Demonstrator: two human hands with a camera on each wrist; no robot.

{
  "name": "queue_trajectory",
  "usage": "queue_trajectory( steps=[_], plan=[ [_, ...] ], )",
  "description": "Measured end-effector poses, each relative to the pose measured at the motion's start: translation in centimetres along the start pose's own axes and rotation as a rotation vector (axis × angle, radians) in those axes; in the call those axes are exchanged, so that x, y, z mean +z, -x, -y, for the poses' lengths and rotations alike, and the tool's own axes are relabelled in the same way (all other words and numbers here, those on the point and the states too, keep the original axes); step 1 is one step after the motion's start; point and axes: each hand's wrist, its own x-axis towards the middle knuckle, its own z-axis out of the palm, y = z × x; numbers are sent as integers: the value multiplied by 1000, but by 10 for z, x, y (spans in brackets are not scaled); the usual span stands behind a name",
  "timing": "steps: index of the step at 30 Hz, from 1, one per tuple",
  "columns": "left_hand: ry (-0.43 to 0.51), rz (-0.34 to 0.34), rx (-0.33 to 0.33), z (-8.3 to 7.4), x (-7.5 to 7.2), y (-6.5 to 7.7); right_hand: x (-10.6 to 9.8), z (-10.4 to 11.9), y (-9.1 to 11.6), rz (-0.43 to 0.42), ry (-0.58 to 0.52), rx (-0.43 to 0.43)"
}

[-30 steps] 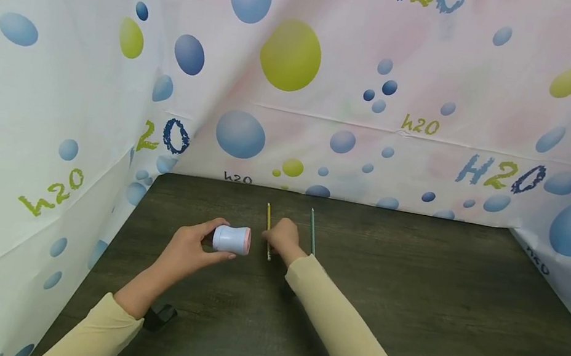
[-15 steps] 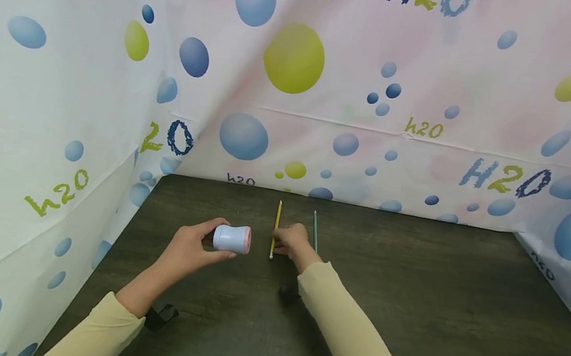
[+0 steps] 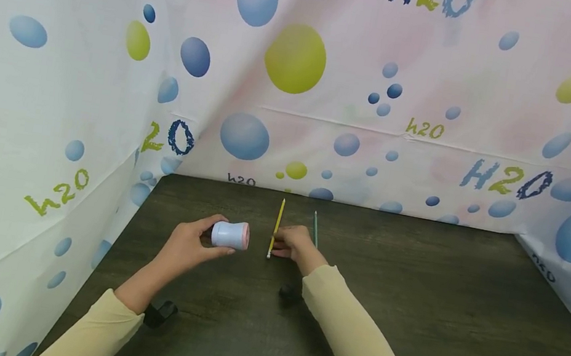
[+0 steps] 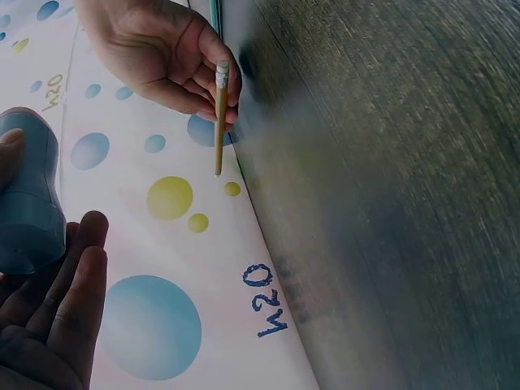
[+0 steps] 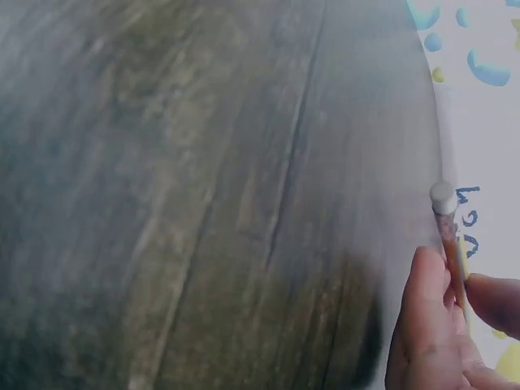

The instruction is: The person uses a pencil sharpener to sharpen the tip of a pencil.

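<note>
My left hand (image 3: 185, 252) grips a light-blue, waisted pencil sharpener (image 3: 229, 235) between thumb and fingers. The sharpener lies sideways in the air, its pink end facing right. To its right, my right hand (image 3: 298, 245) pinches a yellow pencil (image 3: 279, 217) near the eraser end. That pencil points away from me, and a gap separates it from the sharpener. The white eraser (image 5: 443, 197) sticks out past thumb and fingertips in the right wrist view. Beyond my right hand a green pencil (image 3: 315, 227) lies on the table, its near end hidden by the hand.
A dark wooden table (image 3: 436, 326) spreads under both hands. White sheeting (image 3: 450, 61) printed with bubbles and "H2O" rises along the table's back and sides. Small black devices (image 3: 160, 314) hang below both wrists.
The yellow pencil's far end has swung to the right in my right hand, from leaning left to leaning slightly right. My right hand has shifted slightly right. My left hand keeps holding the sharpener.
</note>
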Motion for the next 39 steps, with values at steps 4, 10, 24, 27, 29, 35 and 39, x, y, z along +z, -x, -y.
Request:
queue_trajectory(
  steps=[4, 10, 24, 27, 29, 35, 39],
  plan=[
    [-7, 4, -17, 1, 0, -1, -2, 3, 3, 26, -16, -3],
    [-3, 14, -25, 3, 1, -3, -6, 5, 9, 59, -2, -1],
    [1, 44, -60, 2, 2, -7, -26, 11, 37, 256, 53, -48],
    [9, 38, -57, 1, 3, -8, -29, 11, 43, 287, 83, -74],
    [13, 33, -53, 2, 2, -8, -32, 10, 47, 303, 106, -86],
    [12, 29, -53, 2, 1, -8, -43, 3, 58, 366, 124, -112],
    [10, 33, -56, 2, 1, -8, -51, -4, 64, 385, 121, -126]
  ],
)
